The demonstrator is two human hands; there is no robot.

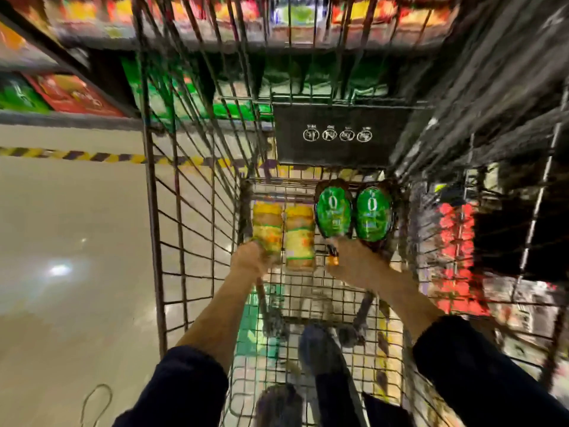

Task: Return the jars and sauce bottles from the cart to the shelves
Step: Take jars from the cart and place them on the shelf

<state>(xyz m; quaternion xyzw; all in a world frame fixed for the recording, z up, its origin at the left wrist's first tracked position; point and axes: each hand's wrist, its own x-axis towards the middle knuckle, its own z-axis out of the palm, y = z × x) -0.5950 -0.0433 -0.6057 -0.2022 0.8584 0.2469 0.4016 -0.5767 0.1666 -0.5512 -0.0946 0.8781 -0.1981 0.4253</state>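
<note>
Jars lie flat at the far end of the cart (172,192), side by side: the left jar (267,229) and the right jar (300,235). At 3 o'clock from them lie two green-labelled bottles, the left bottle (333,211) and the right bottle (373,214), touching or nearly so. All four have their long axes running 12 to 6. The bottles' necks point to 6 o'clock, toward the person, and an orange cap (332,259) shows at the near end of the left bottle.

Both arms reach down into the cart from 6 o'clock. The left hand (250,257) is at the near end of the left jar, and its fingers look curled round that end, though the frame is blurred. The right hand (354,257) lies over the bottles' necks; its fingers are hidden under it, so I cannot tell whether it grips a neck or only rests there.

Each hand is nearest its own pair — left for jars, right for bottles — and everything lies at 12 o'clock from the hands, near ends first. My guess is that a straight pull toward 6 and up would lift them out. Shelves (77,94) stand at 10 to 12 o'clock beyond the cart wall.
</note>
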